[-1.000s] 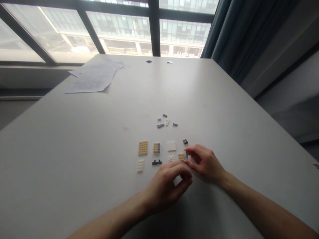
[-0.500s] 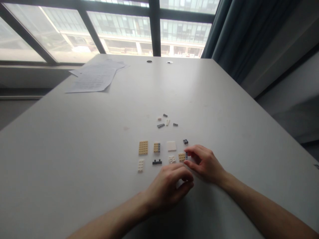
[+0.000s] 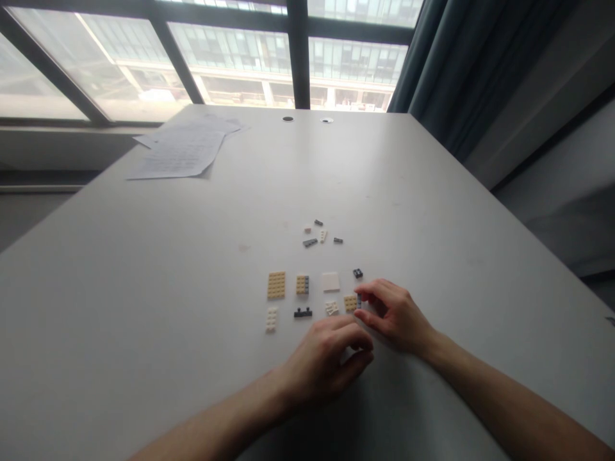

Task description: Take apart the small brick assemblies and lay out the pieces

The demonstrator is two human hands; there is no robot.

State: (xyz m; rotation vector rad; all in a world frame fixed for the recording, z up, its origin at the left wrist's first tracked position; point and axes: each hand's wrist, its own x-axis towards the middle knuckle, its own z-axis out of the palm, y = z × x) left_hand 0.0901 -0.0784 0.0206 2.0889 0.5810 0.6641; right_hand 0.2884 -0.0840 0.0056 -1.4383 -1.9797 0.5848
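My right hand grips a small grey brick between thumb and forefinger, right beside a tan plate. Below it, my left hand rests on the table with curled fingers; nothing shows between them. White pieces lie just above my left hand, and a dark bar with two knobs lies to their left. Behind these are a tan square plate, a tan and grey piece, a white tile and a small black piece. A white studded plate is at the left.
Several small grey and white pieces, among them a grey wedge, lie farther back on the white table. Printed papers cover its far left corner. A window and a dark curtain stand behind it.
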